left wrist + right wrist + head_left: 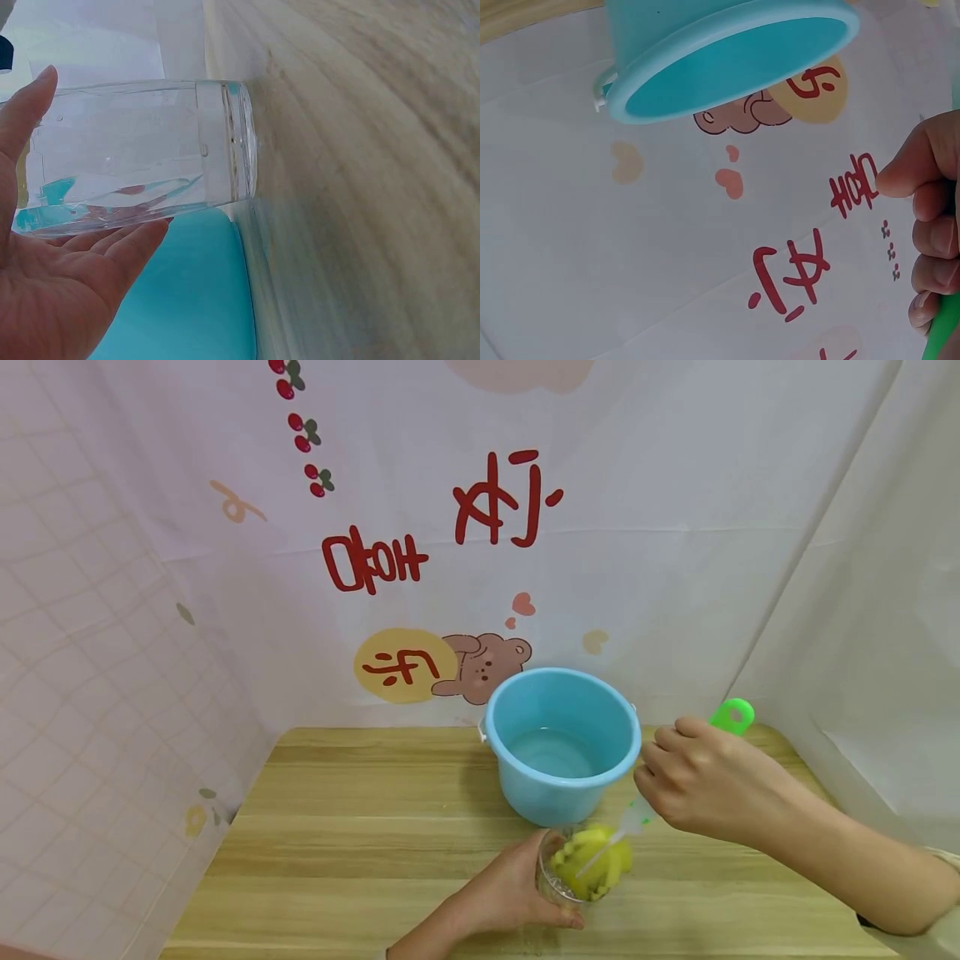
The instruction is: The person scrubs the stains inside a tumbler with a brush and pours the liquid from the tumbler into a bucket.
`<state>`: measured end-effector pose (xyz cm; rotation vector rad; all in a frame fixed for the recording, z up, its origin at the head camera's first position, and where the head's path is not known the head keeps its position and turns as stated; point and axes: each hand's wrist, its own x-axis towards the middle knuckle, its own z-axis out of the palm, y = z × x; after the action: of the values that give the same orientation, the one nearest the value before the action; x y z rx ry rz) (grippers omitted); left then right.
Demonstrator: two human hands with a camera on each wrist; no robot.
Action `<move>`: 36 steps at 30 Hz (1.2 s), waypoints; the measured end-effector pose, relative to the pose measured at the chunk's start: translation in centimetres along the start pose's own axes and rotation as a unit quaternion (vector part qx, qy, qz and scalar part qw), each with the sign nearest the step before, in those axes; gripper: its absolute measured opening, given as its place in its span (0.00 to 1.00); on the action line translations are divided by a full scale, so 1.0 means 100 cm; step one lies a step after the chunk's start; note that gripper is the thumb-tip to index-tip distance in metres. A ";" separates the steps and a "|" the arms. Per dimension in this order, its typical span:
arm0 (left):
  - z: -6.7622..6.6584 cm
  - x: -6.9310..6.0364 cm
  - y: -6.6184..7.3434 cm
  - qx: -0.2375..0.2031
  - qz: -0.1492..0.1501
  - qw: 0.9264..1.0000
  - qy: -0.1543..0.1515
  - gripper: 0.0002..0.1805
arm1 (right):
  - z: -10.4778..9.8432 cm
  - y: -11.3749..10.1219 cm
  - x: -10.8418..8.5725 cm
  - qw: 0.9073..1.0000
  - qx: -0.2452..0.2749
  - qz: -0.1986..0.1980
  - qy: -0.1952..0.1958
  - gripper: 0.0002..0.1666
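The right hand (693, 772) grips a brush (636, 815) slanting down to the person's left, its yellow head (600, 860) at the mouth of the glass (127, 150) the left hand (510, 889) clasps. Red characters (498, 500) run sideways across the white cloth (660, 560) behind.

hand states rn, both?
Left hand: closed, holding the cup.
Right hand: closed, gripping the brush.

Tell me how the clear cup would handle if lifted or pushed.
The clear cup could be slippery, its walls looking smooth with apparent droplets. It is probably stiff, showing no dent where the left hand grips it. Taller than wide, it might tip if pushed high.
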<state>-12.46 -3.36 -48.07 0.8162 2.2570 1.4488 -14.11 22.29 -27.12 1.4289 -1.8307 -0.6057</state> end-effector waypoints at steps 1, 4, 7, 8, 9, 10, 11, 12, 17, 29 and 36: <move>0.000 0.000 0.000 -0.003 0.000 1.000 -0.001 0.48 | 0.000 0.000 0.002 1.000 -0.001 -0.002 0.000 0.24; -0.001 0.000 -0.001 -0.011 0.004 1.000 -0.005 0.48 | 0.003 -0.001 0.005 1.000 -0.002 -0.003 0.004 0.24; -0.001 0.000 -0.001 -0.009 0.013 1.000 -0.005 0.48 | 0.006 -0.001 0.009 1.000 -0.004 -0.003 0.005 0.24; -0.001 0.000 -0.001 -0.007 0.015 1.000 -0.004 0.48 | 0.008 -0.001 0.010 1.000 -0.004 -0.003 0.004 0.24; -0.001 0.000 -0.002 -0.006 0.018 1.000 -0.003 0.48 | 0.010 -0.001 0.010 1.000 -0.004 -0.002 0.003 0.24; -0.001 0.000 -0.002 -0.008 0.020 1.000 -0.003 0.48 | 0.011 0.000 0.011 1.000 -0.004 -0.001 0.001 0.25; -0.001 0.001 -0.002 -0.007 0.022 1.000 -0.003 0.48 | 0.012 0.000 0.012 1.000 -0.003 0.001 -0.001 0.25; -0.001 0.001 -0.002 -0.007 0.024 1.000 -0.002 0.47 | 0.014 0.001 0.013 1.000 -0.002 0.004 -0.002 0.25; 0.000 0.001 -0.001 0.000 0.034 0.999 0.000 0.48 | 0.018 0.005 0.013 1.000 0.004 0.016 -0.006 0.24; 0.001 0.000 0.000 0.015 0.030 0.999 0.009 0.51 | 0.028 0.010 -0.008 0.998 0.010 0.053 -0.010 0.24; 0.001 -0.001 -0.001 0.016 0.013 1.000 0.005 0.52 | 0.029 0.009 -0.025 0.998 0.004 0.061 -0.030 0.21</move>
<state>-12.40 -3.36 -48.22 0.8539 2.2905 1.4352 -16.61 24.77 -28.87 1.3057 -1.9542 -0.5855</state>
